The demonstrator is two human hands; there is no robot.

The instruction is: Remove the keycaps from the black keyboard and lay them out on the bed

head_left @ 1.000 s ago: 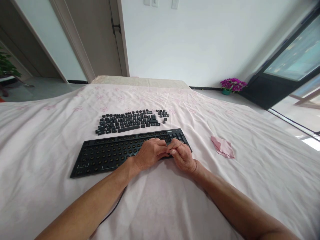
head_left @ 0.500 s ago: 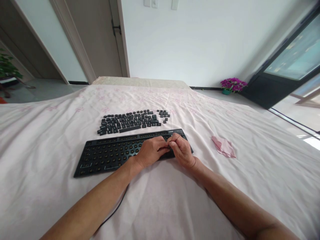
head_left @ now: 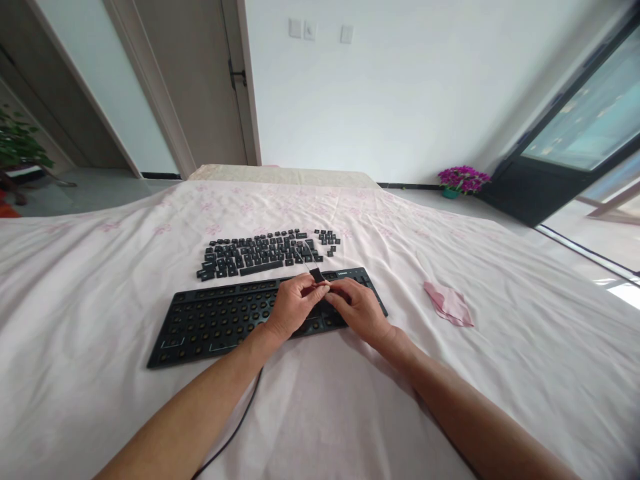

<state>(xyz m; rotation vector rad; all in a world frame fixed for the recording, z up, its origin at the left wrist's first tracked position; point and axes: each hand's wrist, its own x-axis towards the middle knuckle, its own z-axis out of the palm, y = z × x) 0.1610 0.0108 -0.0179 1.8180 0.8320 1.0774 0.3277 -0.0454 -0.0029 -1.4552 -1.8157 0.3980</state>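
A black keyboard (head_left: 220,320) with its keycaps taken off lies on a pink-patterned sheet (head_left: 100,267). Several loose black keycaps (head_left: 260,252) are laid out in rows just behind it. My left hand (head_left: 291,307) rests over the right part of the keyboard, its fingers pinched on a thin wire keycap puller (head_left: 311,265) with a small black keycap at its tip. My right hand (head_left: 359,308) lies beside it on the keyboard's right end, fingers curled and touching the same spot.
A folded pink cloth (head_left: 449,303) lies on the sheet to the right. The keyboard's black cable (head_left: 235,427) runs toward me under my left forearm. A pot of purple flowers (head_left: 461,180) stands on the floor by a glass door at the right.
Both hands have lifted slightly from the right end of the keyboard. The wire puller now shows above my left fingers with a keycap on it. The view has tilted up a little.
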